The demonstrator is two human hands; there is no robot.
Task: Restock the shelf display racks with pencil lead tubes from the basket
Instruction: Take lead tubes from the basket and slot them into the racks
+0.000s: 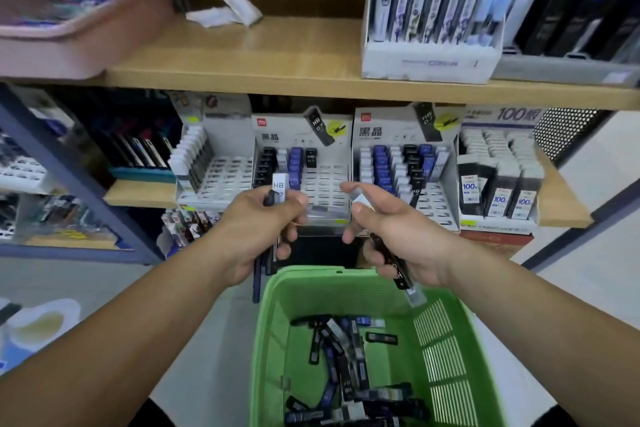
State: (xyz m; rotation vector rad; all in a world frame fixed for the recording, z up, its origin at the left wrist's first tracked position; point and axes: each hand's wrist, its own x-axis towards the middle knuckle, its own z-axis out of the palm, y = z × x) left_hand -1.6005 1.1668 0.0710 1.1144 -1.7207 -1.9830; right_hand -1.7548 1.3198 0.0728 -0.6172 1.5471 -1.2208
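Bare forearms (121, 357) rise on either side of the green basket (443, 357), which sits directly below the fingers and holds a loose heap of pencil lead tubes (346, 378), black, blue and clear-capped. The left hand (256, 232) has its fingers (292, 218) curled round a small bundle of tubes; a white-ended tube (278, 187) stands above the knuckles with "HB" legible, and darker ones hang below the palm. The right hand (398, 236) grips a single black tube (396, 265), thumb on its pale upper end, the other end slanting down over the basket rim; its lettering is too skewed to read. The step in hand looks like feeding tubes into slots, the basket still well stocked. Just beyond the fingers stands the middle display rack (325, 180), a few columns filled toward the left, most slots bare; its header reads "黑晶" beside a pictured tube marked "HB 0.7". Right of the right fingers a fuller rack (401, 166) carries the same header; farther right, packs (498, 199) labelled "100". Next, the single tube likely wants matching to its own colour column, then sliding upright into a bare slot without toppling its neighbours.
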